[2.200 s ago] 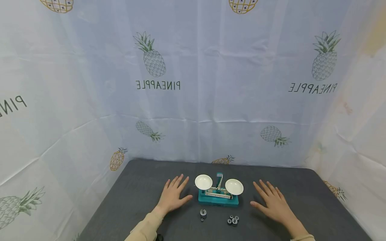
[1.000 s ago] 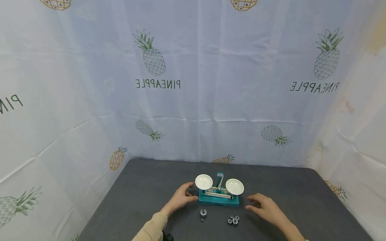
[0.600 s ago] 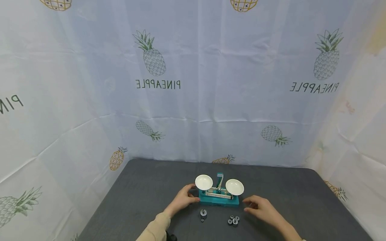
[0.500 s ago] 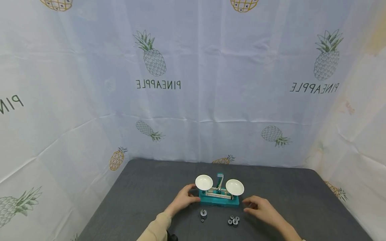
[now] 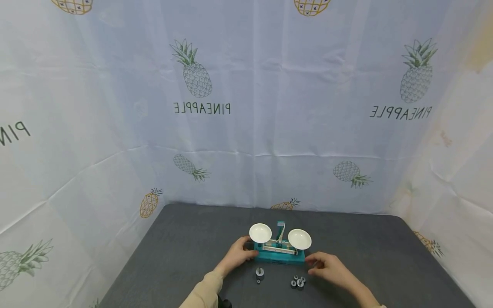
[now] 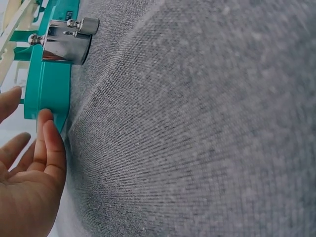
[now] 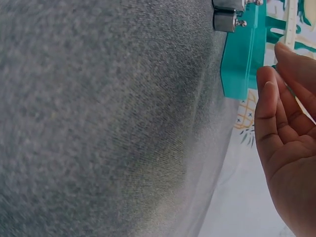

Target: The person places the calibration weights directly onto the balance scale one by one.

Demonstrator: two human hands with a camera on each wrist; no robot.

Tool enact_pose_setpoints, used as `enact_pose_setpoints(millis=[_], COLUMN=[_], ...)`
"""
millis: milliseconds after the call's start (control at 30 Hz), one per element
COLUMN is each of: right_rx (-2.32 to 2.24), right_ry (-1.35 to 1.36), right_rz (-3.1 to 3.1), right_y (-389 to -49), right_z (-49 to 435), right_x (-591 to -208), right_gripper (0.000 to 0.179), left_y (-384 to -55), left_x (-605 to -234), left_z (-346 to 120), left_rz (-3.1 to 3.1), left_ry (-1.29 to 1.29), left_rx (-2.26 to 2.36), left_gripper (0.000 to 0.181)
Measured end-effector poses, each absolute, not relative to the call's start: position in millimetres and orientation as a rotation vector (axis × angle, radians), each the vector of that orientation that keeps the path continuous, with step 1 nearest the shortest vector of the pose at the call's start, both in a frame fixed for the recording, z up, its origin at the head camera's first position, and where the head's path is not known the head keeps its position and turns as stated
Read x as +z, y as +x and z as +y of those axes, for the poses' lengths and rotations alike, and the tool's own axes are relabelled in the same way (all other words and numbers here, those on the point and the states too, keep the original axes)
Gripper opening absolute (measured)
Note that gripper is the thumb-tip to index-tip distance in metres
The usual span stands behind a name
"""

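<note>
A teal balance scale [image 5: 279, 256] with a left white pan [image 5: 260, 233] and a right white pan [image 5: 299, 239] stands upright on the dark table. At its left end is my left hand [image 5: 236, 255]; in the left wrist view, fingertips touch the base's end [image 6: 49, 91], while the thumb appears apart from it. My right hand [image 5: 330, 267] is beside the right end, fingers bent and thumb spread from them. In the right wrist view its fingertips come close to the base [image 7: 238, 69]; whether they touch it I cannot tell. Both palms hold nothing.
In front of the scale stand a larger metal weight [image 5: 259, 273] and a small weight [image 5: 258, 281] at left. A cluster of several metal weights [image 5: 300, 283] stands at right, close to my right hand. White pineapple-print cloth [image 5: 269, 128] surrounds the grey-black table [image 5: 346, 231].
Both hands have come inward from spread positions to the two ends of the scale, fingers bending. Over the last half second each edged slightly closer. Scale and weights have stayed in place.
</note>
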State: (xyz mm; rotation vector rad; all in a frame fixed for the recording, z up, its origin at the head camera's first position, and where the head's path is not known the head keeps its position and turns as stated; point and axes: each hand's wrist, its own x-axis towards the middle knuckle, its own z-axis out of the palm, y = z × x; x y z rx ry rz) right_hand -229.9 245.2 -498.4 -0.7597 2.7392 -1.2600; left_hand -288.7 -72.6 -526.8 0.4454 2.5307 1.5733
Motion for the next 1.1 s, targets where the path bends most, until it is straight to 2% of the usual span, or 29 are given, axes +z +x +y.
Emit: enact_pose_setpoints(millis=[467, 1100], right_rx=[-1.281, -1.327], right_ry=[-0.628, -0.695], right_rz=[2.58, 2.397], right_y=[-230.9, -237.1], right_z=[240.6, 242.3], right_x=[-503.8, -518.4], right_gripper=[0.033, 0.022], left_y=[-288.8, -286.6], left_x=[-531.9, -531.3], left_z=[-68.0, -68.1], left_rz=[2.463, 2.448], left_ry=[0.426, 0.469], left_rx=[1.632, 1.637], left_gripper=[0.06, 0.061])
